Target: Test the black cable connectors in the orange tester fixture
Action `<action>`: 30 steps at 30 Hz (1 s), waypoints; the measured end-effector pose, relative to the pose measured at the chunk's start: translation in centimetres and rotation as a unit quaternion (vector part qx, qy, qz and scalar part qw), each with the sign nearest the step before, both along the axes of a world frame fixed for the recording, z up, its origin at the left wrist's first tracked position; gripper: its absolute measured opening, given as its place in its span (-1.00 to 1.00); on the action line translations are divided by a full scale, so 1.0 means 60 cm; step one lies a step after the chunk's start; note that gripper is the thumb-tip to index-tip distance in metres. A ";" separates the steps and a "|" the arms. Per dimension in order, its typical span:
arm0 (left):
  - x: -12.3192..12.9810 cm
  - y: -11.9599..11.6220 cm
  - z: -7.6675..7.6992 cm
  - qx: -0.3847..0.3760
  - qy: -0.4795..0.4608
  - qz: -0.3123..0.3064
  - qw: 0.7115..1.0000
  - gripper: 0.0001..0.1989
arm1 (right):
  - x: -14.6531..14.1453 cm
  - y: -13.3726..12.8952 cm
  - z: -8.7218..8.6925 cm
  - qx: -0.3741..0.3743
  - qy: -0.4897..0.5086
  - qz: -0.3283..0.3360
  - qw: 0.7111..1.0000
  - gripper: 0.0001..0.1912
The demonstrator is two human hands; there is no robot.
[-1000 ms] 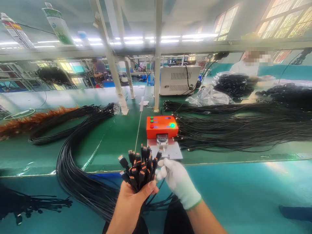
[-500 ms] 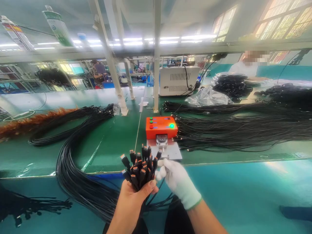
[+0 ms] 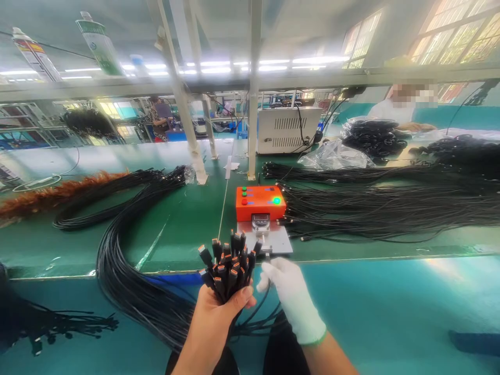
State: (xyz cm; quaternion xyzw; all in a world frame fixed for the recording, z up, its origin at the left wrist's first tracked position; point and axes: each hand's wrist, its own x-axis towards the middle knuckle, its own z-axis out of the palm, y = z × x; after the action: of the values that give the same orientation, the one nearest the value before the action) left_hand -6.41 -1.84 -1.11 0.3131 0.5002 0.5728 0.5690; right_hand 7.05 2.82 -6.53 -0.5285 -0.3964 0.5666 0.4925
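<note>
My left hand (image 3: pixel 222 312) is wrapped round a bundle of black cable connectors (image 3: pixel 228 268) with orange-edged tips pointing up. Just right of it, my gloved right hand (image 3: pixel 287 289) pinches one black cable (image 3: pixel 265 299), its plug at the front edge of a metal plate (image 3: pixel 282 243). On that plate sits a small round gauge (image 3: pixel 260 222), in front of an orange box (image 3: pixel 258 202) with a lit green light, two green buttons and a red one. Whether the plug touches the fixture is too small to tell.
Long black cables (image 3: pixel 128 250) curve over the green table's left side; more cables (image 3: pixel 390 208) lie right. Metal posts (image 3: pixel 253 104) rise behind the box, beside a white vented machine (image 3: pixel 288 130). A person (image 3: pixel 394 107) is at the back right, near plastic bags (image 3: pixel 336 155).
My right hand has moved slightly away from the bundle, with the cable now at the metal plate's front edge. The whole view has shifted a little.
</note>
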 end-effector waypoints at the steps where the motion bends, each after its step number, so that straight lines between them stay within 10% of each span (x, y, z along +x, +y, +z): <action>1: 0.000 0.000 -0.001 0.001 0.004 -0.001 1.000 -0.82 | -0.001 0.002 0.003 -0.004 -0.001 0.007 1.000 -0.74; 30: 0.004 0.009 -0.003 0.024 -0.007 -0.010 1.000 -0.62 | 0.003 0.045 -0.018 -0.049 0.028 0.046 0.997 -0.76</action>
State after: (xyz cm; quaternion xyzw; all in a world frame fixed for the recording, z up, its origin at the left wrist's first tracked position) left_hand -6.19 -1.28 -1.29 0.3274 0.4792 0.5810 0.5707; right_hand 7.22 5.53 -7.59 -0.5172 -0.3774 0.6222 0.4504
